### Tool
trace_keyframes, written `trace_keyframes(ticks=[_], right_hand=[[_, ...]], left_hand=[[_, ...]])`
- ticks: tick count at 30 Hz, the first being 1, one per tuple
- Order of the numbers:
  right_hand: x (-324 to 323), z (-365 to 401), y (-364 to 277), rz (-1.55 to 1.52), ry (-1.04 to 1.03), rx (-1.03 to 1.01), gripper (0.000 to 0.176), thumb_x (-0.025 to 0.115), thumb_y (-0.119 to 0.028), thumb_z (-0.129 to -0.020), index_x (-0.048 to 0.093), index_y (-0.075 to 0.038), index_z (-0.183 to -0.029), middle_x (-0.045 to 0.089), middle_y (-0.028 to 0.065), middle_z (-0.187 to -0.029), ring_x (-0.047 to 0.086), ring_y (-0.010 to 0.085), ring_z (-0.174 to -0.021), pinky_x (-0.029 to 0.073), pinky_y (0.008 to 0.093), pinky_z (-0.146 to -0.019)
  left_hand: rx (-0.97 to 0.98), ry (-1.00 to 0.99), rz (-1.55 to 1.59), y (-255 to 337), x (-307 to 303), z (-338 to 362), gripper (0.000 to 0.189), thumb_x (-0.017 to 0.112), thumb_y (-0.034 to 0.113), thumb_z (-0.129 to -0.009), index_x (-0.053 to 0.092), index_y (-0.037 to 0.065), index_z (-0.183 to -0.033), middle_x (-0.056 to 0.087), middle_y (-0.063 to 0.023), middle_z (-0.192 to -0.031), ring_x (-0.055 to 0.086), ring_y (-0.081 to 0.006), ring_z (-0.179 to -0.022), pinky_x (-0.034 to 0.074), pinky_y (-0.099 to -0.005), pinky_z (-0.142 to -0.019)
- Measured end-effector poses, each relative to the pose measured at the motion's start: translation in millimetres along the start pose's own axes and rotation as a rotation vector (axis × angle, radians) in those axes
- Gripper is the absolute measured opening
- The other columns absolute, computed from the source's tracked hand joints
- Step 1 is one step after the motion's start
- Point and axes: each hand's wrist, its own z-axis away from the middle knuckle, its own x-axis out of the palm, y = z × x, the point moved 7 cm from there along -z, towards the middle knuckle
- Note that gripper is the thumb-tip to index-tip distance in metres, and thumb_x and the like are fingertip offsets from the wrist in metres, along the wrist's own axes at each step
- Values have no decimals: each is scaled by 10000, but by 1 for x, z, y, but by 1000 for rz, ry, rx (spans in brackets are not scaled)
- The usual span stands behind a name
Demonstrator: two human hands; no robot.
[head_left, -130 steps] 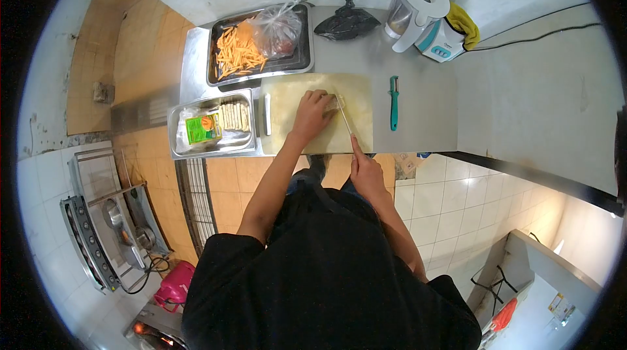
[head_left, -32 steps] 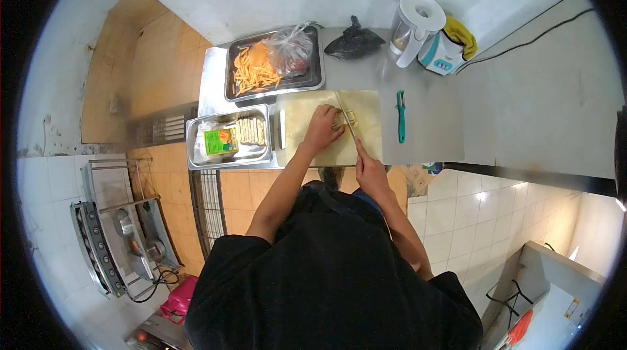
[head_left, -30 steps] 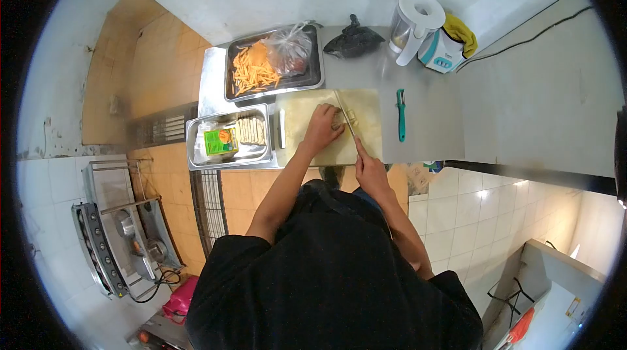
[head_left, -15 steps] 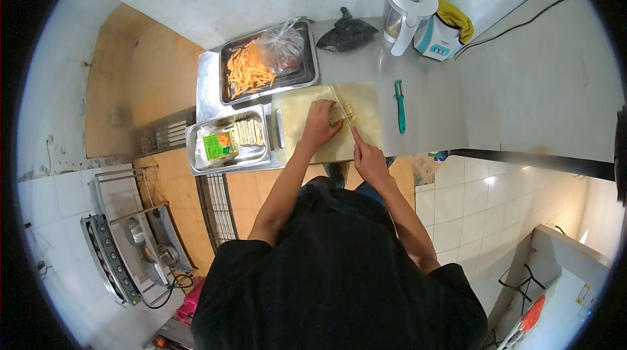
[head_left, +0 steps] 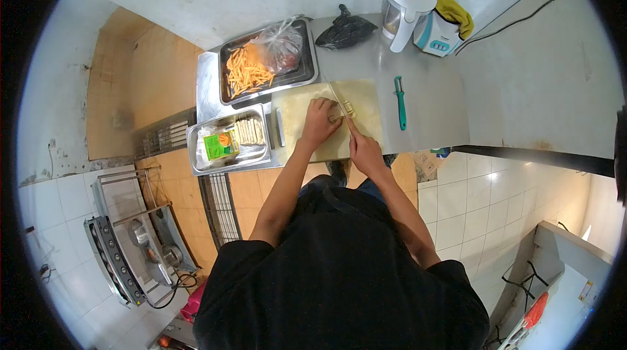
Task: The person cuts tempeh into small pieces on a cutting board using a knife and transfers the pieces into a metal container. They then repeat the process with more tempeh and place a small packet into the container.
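On the pale chopping board (head_left: 369,92), my left hand (head_left: 319,122) is closed over pale food slices (head_left: 335,113) that look like tempeh, mostly covered by the fingers. My right hand (head_left: 366,156) grips the handle of a kitchen knife (head_left: 334,95). Its blade lies just right of my left fingertips, slanting up and left across the board. Small cut pieces (head_left: 350,109) sit on the blade's right side. To the left, a steel pan (head_left: 267,154) holds more pale slices (head_left: 249,132) and a green packet (head_left: 220,145).
A dark tray (head_left: 314,66) at the back left holds orange strips (head_left: 248,74) and a clear bag (head_left: 284,49). Along the wall are a black bag (head_left: 346,31), a blender jug (head_left: 400,20) and its base (head_left: 435,37). A green peeler (head_left: 400,107) lies right of the board.
My right hand and the knife have shifted slightly left, and the blade's angle has changed a little. My left hand stays nearly in place on the slices.
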Motion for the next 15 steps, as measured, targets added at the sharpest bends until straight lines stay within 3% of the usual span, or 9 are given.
trace_keyframes(ticks=[15], right_hand=[[2, -3, 3, 48, -32, 33, 638, 493, -157, -1025, 312, -241, -1631, 676, 257, -765, 664, 467, -732, 529, 570, -726]], left_hand=[[24, 34, 6, 3, -3, 1, 435, 817, 143, -718, 667, 22, -1108, 618, -147, -1090, 554, -365, -1053, 479, -452, -957]])
